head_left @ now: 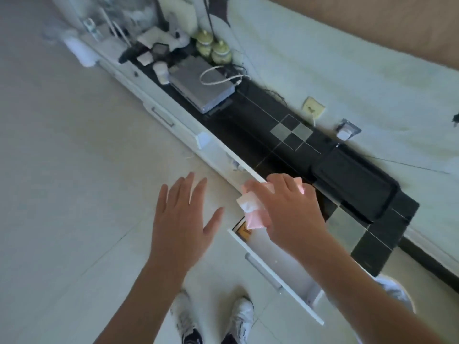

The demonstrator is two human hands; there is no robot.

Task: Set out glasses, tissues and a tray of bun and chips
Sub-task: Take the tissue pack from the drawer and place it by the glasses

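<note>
My right hand (291, 207) grips a pink pack of tissues (252, 212) with white tissue showing at its opening, held above the open white drawer (275, 274). To its left, my left hand (183, 217) hovers over the floor with fingers spread, holding nothing. A black rectangular tray (355, 184) lies empty on the dark tiled counter (263, 135) just beyond my right hand. No glasses, bun or chips are in sight.
A grey flat device (201, 85) with a white cable lies further along the counter, with two green lidded jars (213, 48) and small clutter behind it. The open drawer juts out over the pale floor by my shoes (238, 316). Wall sockets (313, 108) sit above the counter.
</note>
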